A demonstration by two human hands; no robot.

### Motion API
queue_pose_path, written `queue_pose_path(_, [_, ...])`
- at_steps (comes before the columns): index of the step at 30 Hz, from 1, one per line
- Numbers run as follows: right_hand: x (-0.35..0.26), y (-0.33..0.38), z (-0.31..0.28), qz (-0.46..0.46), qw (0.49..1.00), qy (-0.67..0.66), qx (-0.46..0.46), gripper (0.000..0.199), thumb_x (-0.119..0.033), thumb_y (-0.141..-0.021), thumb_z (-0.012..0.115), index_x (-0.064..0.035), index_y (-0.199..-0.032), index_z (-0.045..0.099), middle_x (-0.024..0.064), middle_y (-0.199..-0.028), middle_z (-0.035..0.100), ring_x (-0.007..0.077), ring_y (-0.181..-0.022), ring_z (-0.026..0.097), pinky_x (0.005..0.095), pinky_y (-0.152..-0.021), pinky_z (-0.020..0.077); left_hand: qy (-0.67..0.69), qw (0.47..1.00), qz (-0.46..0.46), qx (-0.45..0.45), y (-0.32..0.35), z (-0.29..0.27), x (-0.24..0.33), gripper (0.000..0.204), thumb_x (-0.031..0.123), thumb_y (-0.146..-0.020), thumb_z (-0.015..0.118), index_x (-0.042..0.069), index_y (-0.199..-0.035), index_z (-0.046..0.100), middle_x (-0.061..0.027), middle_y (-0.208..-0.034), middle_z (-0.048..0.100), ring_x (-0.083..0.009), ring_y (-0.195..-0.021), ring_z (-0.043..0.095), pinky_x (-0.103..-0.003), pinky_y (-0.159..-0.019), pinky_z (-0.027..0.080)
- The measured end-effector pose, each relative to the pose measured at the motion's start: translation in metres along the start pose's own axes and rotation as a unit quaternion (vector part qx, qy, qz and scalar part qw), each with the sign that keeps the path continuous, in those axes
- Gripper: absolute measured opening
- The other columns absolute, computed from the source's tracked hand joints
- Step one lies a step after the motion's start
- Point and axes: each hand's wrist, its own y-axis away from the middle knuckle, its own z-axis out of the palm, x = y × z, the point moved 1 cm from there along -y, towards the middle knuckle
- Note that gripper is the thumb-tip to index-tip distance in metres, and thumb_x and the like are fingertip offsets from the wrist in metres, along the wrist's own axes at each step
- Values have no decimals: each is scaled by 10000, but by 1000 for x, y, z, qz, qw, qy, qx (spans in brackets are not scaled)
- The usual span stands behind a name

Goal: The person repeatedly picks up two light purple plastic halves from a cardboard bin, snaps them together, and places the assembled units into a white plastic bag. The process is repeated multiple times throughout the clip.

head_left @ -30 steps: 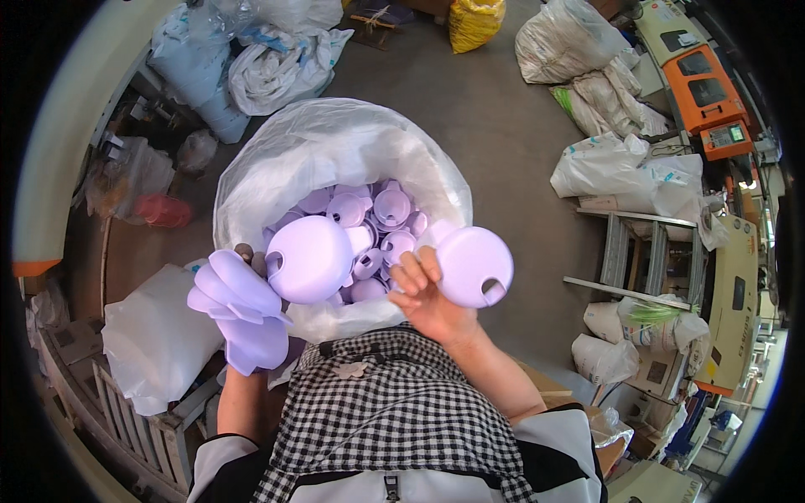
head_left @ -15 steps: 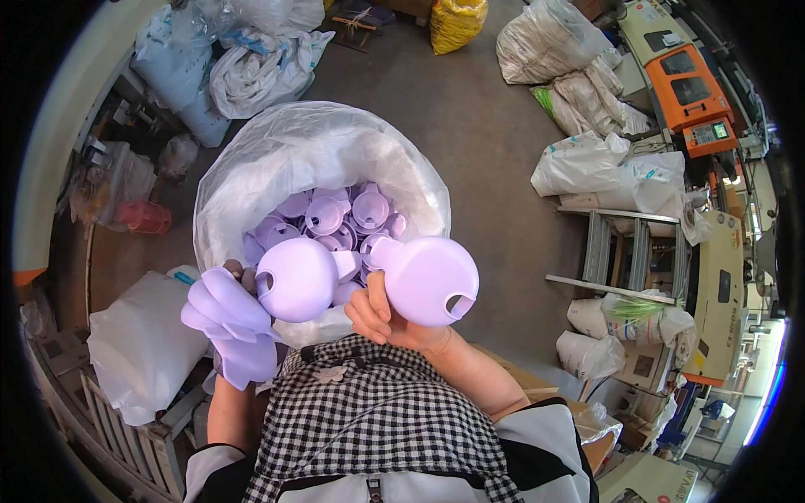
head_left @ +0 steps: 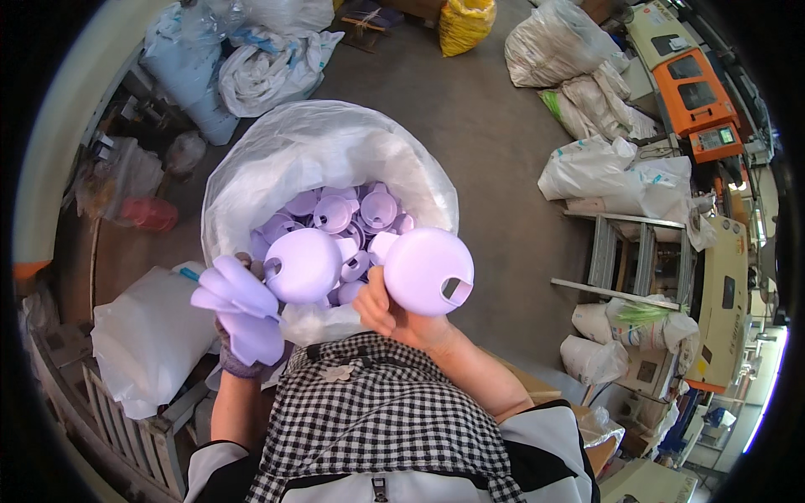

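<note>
My left hand, in a grey glove, grips a bunch of nested light-purple plastic pieces. Against its fingertips sits a round purple plastic cover with a hole at one side and a short tab; most of those fingers are hidden behind the pieces. My bare right hand holds up another round purple cover, its notched opening facing lower right and its tab pointing left. Below both hands, many similar purple parts lie in a round container lined with a white plastic bag.
White sacks stand at the far left, and a large white bag is near my left arm. A yellow sack is at the back. Along the right are more sacks, a metal step ladder and an orange-and-beige machine.
The cover in my right hand has turned slightly and shifted a little up and left. The whole scene has slid slightly rightward; my left hand keeps its hold.
</note>
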Motion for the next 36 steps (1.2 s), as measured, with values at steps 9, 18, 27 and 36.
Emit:
queue_pose_path(9, [-7, 1, -89, 87, 804, 411, 422, 498, -270, -1008, 521, 31, -1396, 440, 184, -1140, 635, 224, -924, 674, 288, -681, 568, 181, 953, -219, -108, -2, 55, 7, 853, 355, -789, 808, 69, -1459, 365, -188, -1445, 470, -448, -1391, 369, -624, -1170, 262])
queue_pose_path(18, [10, 13, -22, 223, 970, -66, 73, 974, -769, -895, 376, -88, -1564, 182, 195, -1565, 290, 470, -1346, 426, 652, -996, 439, -383, 846, 337, -152, 7, 112, 22, 544, 97, -768, 794, 45, -1225, 503, -190, -1262, 571, -366, -1215, 563, -454, -1008, 469])
queue_pose_path(27, [4, 16, -1, 51, 996, -25, 75, 822, -229, -847, 706, -45, -1524, 276, 145, -1434, 463, 270, -1309, 485, 429, -1097, 409, -540, 640, 475, -271, 19, 134, 40, 523, 158, -661, 772, 239, -1158, 629, -203, -1352, 477, -462, -1237, 489, -599, -1021, 428])
queue_pose_path(36, [-2, 23, 6, -33, 988, 101, 113, 851, -177, -820, 718, -52, -1528, 262, 120, -1392, 471, 237, -1268, 503, 389, -1054, 434, -387, 903, 82, -167, 38, 123, 10, 960, 117, -730, 840, 23, -1504, 281, -199, -1477, 416, -335, -1311, 485, -452, -1084, 417])
